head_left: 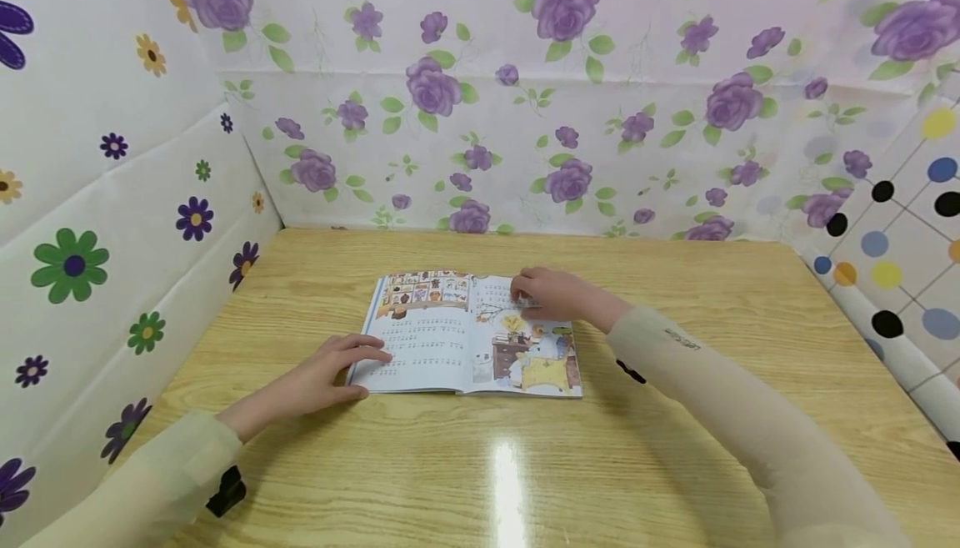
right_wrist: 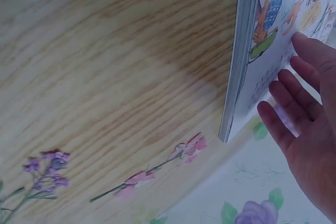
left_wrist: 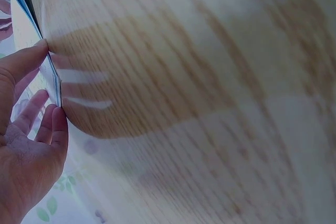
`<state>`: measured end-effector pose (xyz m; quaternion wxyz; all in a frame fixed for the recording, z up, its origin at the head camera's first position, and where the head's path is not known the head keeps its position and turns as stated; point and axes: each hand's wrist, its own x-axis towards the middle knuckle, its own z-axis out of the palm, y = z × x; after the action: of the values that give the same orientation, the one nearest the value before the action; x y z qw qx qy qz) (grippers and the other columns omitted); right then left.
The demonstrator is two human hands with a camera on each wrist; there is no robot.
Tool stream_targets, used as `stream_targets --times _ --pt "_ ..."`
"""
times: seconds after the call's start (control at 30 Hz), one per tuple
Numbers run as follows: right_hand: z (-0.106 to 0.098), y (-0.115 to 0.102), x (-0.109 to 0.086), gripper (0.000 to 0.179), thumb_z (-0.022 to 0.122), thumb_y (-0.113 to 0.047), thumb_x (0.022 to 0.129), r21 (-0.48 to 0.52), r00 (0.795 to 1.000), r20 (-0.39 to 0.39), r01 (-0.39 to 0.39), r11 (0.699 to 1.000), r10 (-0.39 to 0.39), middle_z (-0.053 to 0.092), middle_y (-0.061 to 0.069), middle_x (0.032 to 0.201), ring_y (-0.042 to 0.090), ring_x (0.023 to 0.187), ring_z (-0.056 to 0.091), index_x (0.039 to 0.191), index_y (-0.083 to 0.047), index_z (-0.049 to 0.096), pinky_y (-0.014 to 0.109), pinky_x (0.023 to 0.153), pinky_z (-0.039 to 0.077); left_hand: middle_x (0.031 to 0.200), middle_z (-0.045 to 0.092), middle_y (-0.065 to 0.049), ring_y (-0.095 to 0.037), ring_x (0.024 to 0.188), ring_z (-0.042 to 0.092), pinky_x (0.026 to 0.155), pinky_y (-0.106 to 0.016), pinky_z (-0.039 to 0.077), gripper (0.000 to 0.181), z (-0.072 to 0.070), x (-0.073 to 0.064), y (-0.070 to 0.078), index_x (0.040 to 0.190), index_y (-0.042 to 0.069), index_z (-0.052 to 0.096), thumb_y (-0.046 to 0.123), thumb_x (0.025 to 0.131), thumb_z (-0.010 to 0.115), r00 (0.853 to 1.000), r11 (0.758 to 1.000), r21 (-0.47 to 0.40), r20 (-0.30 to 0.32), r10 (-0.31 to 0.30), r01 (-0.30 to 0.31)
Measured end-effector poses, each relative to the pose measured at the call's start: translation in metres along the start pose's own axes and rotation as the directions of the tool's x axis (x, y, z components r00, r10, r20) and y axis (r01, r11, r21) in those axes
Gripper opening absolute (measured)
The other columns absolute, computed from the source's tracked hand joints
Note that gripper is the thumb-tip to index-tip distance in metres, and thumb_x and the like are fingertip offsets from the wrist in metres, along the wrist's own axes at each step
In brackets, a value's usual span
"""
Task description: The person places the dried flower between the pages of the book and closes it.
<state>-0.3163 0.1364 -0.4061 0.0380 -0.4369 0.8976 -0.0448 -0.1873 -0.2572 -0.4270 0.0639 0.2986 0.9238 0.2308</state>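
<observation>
An illustrated book (head_left: 427, 348) lies spread flat on the wooden table, with printed text and coloured pictures on both pages. My left hand (head_left: 333, 369) rests at its left edge, fingers over the left page and thumb by the lower corner. In the left wrist view that hand (left_wrist: 34, 108) touches the edge of the book (left_wrist: 53, 80). Over the upper part of the right page lies my right hand (head_left: 555, 294), its fingers bent a little. The right wrist view shows this hand (right_wrist: 307, 98) against the page of the book (right_wrist: 262, 72), fingers apart and pinching nothing visible.
The wooden table (head_left: 360, 465) reaches to a back wall (head_left: 510, 131) of floral cloth. A flower-patterned side wall (head_left: 97, 223) stands on the left, a dotted one (head_left: 892, 281) on the right. Pink flowers (right_wrist: 136, 179) and purple flowers (right_wrist: 50, 171) show on the table surface in the right wrist view.
</observation>
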Motion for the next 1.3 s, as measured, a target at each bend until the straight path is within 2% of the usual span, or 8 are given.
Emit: stream_targets --times 0.27,0.4,0.5,0.6,0.7,0.93,1.13,1.3 --pt "0.001 0.001 -0.010 0.033 0.066 -0.025 0.096 0.007 0.999 -0.019 -0.032 0.999 0.033 0.060 0.012 0.122 0.026 0.108 0.060 0.124 -0.008 0.060 0.041 0.092 0.053 0.145 0.051 -0.014 -0.040 0.134 0.044 0.108 -0.061 0.038 0.047 0.000 0.000 -0.001 0.133 0.020 0.061 0.012 0.088 0.073 1.000 1.000 0.000 -0.001 0.003 -0.003" --pt "0.001 -0.002 -0.016 0.036 0.065 -0.025 0.096 0.005 0.990 -0.130 -0.058 0.998 0.058 0.063 0.013 0.121 0.026 0.106 0.063 0.126 -0.005 0.061 0.040 0.090 0.055 0.144 0.051 -0.014 -0.040 0.133 0.045 0.108 -0.061 0.038 0.047 0.001 0.000 -0.001 0.133 0.020 0.061 0.012 0.088 0.074 1.000 1.000 0.006 0.001 0.005 -0.005" --pt "0.002 -0.008 -0.023 0.034 0.066 -0.024 0.096 0.029 0.968 -0.237 -0.082 0.996 0.087 0.065 0.012 0.116 0.026 0.104 0.064 0.122 -0.003 0.063 0.040 0.089 0.055 0.145 0.051 -0.014 -0.040 0.134 0.044 0.108 -0.061 0.038 0.047 0.001 0.000 -0.001 0.133 0.020 0.061 0.012 0.088 0.074 1.000 1.000 0.001 0.000 0.002 -0.002" --pt "0.002 -0.016 -0.031 0.029 0.068 -0.024 0.095 0.083 0.951 -0.288 -0.095 0.992 0.115 0.066 0.011 0.111 0.025 0.102 0.065 0.115 -0.004 0.064 0.040 0.088 0.056 0.145 0.051 -0.014 -0.041 0.134 0.044 0.109 -0.061 0.037 0.048 0.000 0.000 0.000 0.133 0.019 0.061 0.012 0.088 0.074 1.000 1.000 -0.001 -0.001 -0.003 0.003" --pt "0.004 -0.027 -0.040 0.024 0.068 -0.025 0.094 0.138 0.949 -0.291 -0.081 0.987 0.119 0.067 0.008 0.107 0.023 0.100 0.066 0.110 -0.006 0.065 0.038 0.087 0.056 0.145 0.051 -0.014 -0.041 0.134 0.044 0.109 -0.061 0.037 0.047 -0.001 0.000 0.001 0.133 0.019 0.061 0.012 0.088 0.074 1.000 1.000 -0.004 0.001 -0.007 0.007" --pt "0.015 -0.054 -0.059 0.019 0.069 -0.025 0.094 0.188 0.952 -0.301 0.014 0.982 0.044 0.066 0.003 0.103 0.018 0.098 0.065 0.105 -0.011 0.065 0.033 0.083 0.056 0.144 0.051 -0.015 -0.041 0.134 0.044 0.109 -0.062 0.037 0.047 -0.001 0.001 0.001 0.133 0.018 0.061 0.012 0.088 0.074 1.000 1.000 -0.006 0.003 -0.003 0.003" --pt "0.018 -0.070 -0.069 0.019 0.070 -0.027 0.093 0.213 0.957 -0.289 0.039 0.976 0.025 0.066 0.000 0.104 0.016 0.096 0.061 0.106 -0.013 0.067 0.031 0.082 0.053 0.145 0.051 -0.014 -0.041 0.134 0.044 0.109 -0.062 0.037 0.047 -0.001 0.001 0.000 0.133 0.018 0.061 0.013 0.088 0.074 1.000 1.000 0.001 0.001 -0.006 0.006" --pt "0.019 -0.074 -0.073 0.024 0.071 -0.027 0.092 0.217 0.959 -0.282 0.033 0.976 0.031 0.066 0.000 0.107 0.017 0.098 0.061 0.110 -0.012 0.066 0.032 0.082 0.053 0.145 0.051 -0.015 -0.042 0.134 0.044 0.109 -0.062 0.037 0.047 -0.001 0.000 0.000 0.133 0.019 0.061 0.013 0.088 0.074 1.000 1.000 0.003 0.003 -0.010 0.010"
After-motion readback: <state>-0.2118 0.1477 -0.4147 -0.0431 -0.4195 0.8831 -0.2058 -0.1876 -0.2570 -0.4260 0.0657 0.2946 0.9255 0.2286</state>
